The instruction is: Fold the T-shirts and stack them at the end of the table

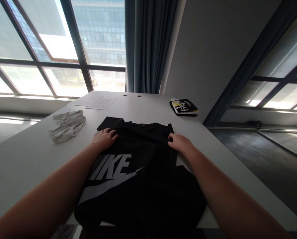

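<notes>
A black T-shirt (148, 172) with a large grey NIKE print lies spread on the white table (198, 132), its collar away from me. My left hand (105, 137) rests on the shirt's left shoulder, just below the folded left sleeve. Its fingers are stretched out, palm down on the cloth. At the right edge, my right hand (179, 142) has its fingers curled in and closed on the shirt near the shoulder. The near part of the shirt is dark, and its lower edge is hard to make out.
A crumpled white cloth (68, 125) lies left of the shirt. Behind it are sheets of paper (101, 102). A black printed pouch-like item (184, 108) sits at the far right edge. Two small round pieces lie at the back, before a blue curtain (148, 46) and windows.
</notes>
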Motion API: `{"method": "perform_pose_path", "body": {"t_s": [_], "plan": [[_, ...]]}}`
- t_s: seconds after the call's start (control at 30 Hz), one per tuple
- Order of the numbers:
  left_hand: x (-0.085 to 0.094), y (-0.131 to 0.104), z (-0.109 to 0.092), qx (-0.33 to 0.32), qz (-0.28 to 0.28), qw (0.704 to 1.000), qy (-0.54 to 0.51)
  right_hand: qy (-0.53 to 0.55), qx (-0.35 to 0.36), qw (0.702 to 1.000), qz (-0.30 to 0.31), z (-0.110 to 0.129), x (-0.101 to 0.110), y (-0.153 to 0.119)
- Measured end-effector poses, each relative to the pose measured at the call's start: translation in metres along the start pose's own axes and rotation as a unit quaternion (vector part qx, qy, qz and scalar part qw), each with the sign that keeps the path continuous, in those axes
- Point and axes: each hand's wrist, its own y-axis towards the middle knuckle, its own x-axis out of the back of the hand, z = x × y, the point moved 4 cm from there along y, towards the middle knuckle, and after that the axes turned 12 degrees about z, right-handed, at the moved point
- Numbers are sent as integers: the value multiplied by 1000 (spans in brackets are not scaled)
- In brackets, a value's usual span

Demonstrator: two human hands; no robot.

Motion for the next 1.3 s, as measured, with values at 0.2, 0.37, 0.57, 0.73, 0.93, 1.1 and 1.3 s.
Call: {"method": "perform_pose_path", "body": {"t_s": [0.2,0.37,0.57,0.73,0.93,1.1,1.3], "plan": [[9,-6,4,43,-9,999,0,13,-57,998,-3,-41,2,18],[12,-8,5,82,-1,997,17,40,-130,991,-17,-85,-1,33],[13,-7,14,117,17,993,24,131,-134,976,-106,-98,-2,37],[17,-7,22,157,41,987,10,157,-129,964,-170,-111,6,32],[18,-6,29,190,55,980,2,151,-185,939,-247,-151,18,23],[14,-4,31,191,51,980,22,93,-28,973,-210,-96,13,30],[9,-3,15,118,10,993,26,16,68,998,-10,-26,-28,38]]}}
